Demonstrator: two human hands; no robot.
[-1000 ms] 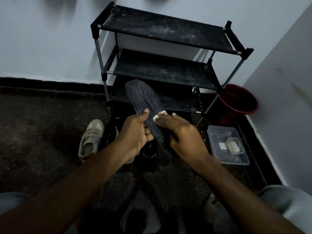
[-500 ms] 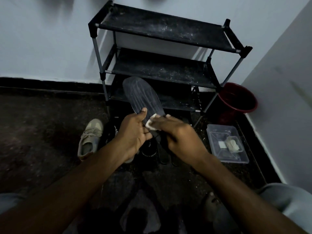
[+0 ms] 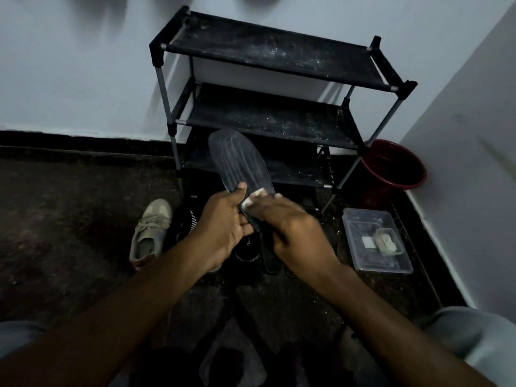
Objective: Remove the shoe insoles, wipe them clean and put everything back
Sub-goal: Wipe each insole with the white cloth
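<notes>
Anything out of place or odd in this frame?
Mildly: the shoe rack shelves in view are speckled with whitish dust and bare, while a beige sneaker lies on the floor to its left. Left hand holds the insole; right hand presses a wipe on it.

Dark speckled floor carrying a shoe rack, shoes, a tub and a bucket.
The floor is running up to pale walls, and a black three-tier shoe rack is standing on it against the back wall, its fabric shelves flecked with pale dust. A beige sneaker is lying on the floor left of the rack's front leg, toe pointing toward the wall. Just beside it, black shoes are sitting in front of the bottom tier, partly hidden. To the right, a clear plastic container is resting on the floor, holding a crumpled cloth and a small white piece. A red bucket is standing behind it in the corner.
</notes>
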